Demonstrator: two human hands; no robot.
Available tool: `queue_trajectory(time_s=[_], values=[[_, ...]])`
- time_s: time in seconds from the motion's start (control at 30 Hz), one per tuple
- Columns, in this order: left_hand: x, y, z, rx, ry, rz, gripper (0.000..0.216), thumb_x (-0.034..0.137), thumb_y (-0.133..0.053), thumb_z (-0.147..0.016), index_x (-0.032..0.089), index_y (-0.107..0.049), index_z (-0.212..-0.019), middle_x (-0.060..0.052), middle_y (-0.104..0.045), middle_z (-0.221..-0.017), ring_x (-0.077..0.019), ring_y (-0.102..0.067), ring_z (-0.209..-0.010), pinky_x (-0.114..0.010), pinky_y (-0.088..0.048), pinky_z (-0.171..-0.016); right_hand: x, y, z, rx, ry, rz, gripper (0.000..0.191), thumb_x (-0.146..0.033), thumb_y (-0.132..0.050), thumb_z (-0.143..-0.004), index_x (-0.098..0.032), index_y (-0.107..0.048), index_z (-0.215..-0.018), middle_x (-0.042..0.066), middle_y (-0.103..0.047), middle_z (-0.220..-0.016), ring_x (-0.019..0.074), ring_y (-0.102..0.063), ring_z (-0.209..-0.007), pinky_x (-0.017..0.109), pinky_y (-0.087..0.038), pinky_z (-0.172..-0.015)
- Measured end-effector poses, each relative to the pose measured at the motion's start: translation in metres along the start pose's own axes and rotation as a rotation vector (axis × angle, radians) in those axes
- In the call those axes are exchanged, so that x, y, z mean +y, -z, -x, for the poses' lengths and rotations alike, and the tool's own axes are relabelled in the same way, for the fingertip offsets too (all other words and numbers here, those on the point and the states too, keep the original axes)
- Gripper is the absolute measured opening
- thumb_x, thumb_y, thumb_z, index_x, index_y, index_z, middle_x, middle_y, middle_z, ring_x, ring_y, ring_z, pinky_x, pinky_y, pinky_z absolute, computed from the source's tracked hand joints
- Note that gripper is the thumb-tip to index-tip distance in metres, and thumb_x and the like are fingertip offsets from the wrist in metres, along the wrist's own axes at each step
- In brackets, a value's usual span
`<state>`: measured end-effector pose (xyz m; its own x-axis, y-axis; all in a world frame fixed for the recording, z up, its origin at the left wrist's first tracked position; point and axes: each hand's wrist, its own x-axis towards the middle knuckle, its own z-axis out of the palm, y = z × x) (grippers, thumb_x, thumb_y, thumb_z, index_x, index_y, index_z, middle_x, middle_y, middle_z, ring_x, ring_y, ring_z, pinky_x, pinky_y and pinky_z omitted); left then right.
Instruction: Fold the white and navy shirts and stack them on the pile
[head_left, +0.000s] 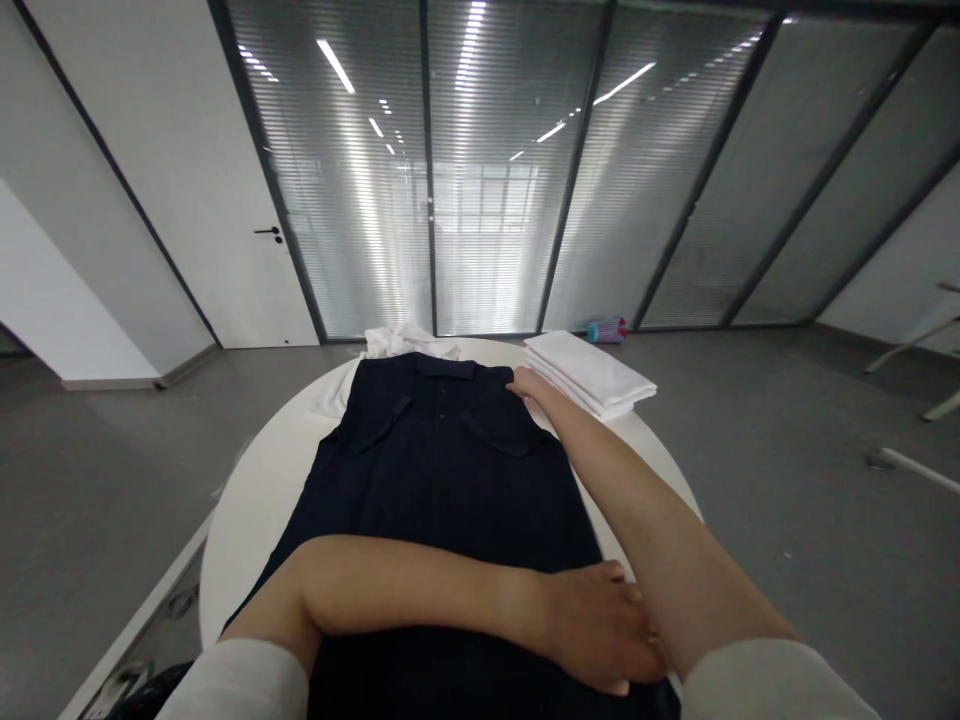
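Under left hand (pixel 596 622) and against right hand (pixel 530 385) lies a dark shirt (pixel 439 470)

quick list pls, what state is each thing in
navy shirt: spread front up, sleeves folded in over it
white folded cloths: stacked flat
white rumpled cloth: loosely bunched
door: shut
blinds: lowered
left hand: over the shirt's right edge, fingers curled, grip unclear
right hand: at the shirt's shoulder, pinching its edge
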<state>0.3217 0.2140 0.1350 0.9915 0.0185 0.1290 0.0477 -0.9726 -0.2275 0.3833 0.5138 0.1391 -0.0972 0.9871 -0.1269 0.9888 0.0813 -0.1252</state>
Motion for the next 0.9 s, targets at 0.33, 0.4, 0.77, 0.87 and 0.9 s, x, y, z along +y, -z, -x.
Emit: queue_trajectory(time_s=[0.33, 0.4, 0.77, 0.87, 0.9], values=[[0.023, 0.042, 0.081, 0.226, 0.046, 0.074, 0.016, 0.018, -0.050, -0.099, 0.018, -0.065, -0.097, -0.005, -0.058, -0.085, -0.0172, -0.054, -0.074, -0.033, -0.031, -0.059, -0.029, 0.025, -0.017, 0.142, -0.038, -0.063, 0.041, -0.028, -0.064, -0.090, -0.007, -0.064, -0.124, 0.024, -0.069, -0.116, 0.0328, -0.067, -0.112, 0.034, -0.053, -0.085], [0.028, 0.049, 0.101, 0.210, 0.095, 0.113, 0.017, 0.019, -0.046, -0.101, 0.018, -0.063, -0.099, -0.004, -0.057, -0.085, -0.0175, -0.052, -0.074, -0.034, -0.032, -0.059, -0.051, 0.033, -0.023, 0.162, -0.020, -0.071, 0.040, -0.025, -0.063, -0.089, -0.008, -0.063, -0.126, 0.023, -0.068, -0.119, 0.0317, -0.066, -0.113, 0.033, -0.053, -0.085], [0.059, 0.049, 0.171, -0.084, 0.467, 0.295, 0.038, 0.037, -0.061, -0.093, 0.022, -0.053, -0.127, -0.004, -0.065, -0.099, -0.0234, -0.060, -0.089, -0.039, -0.040, -0.080, -0.148, -0.013, -0.016, 0.137, 0.109, -0.001, 0.044, -0.043, -0.058, -0.098, -0.014, -0.058, -0.131, 0.014, -0.062, -0.130, 0.0266, -0.062, -0.117, 0.050, -0.049, -0.100], [0.065, 0.061, 0.167, -0.069, 0.325, 0.476, 0.020, 0.031, -0.053, -0.100, 0.018, -0.059, -0.113, -0.005, -0.067, -0.104, -0.0197, -0.063, -0.093, -0.036, -0.041, -0.085, -0.149, -0.021, -0.014, 0.121, 0.114, 0.008, 0.041, -0.037, -0.057, -0.099, -0.013, -0.057, -0.133, 0.015, -0.061, -0.132, 0.0274, -0.061, -0.119, 0.050, -0.048, -0.102], [0.067, 0.064, 0.164, -0.068, 0.282, 0.536, 0.018, 0.028, -0.049, -0.103, 0.016, -0.059, -0.112, -0.004, -0.068, -0.103, -0.0179, -0.064, -0.092, -0.034, -0.042, -0.084, -0.148, -0.022, -0.014, 0.119, 0.120, 0.006, 0.041, -0.032, -0.056, -0.100, -0.011, -0.056, -0.135, 0.018, -0.061, -0.133, 0.0286, -0.060, -0.121, 0.049, -0.047, -0.103]])
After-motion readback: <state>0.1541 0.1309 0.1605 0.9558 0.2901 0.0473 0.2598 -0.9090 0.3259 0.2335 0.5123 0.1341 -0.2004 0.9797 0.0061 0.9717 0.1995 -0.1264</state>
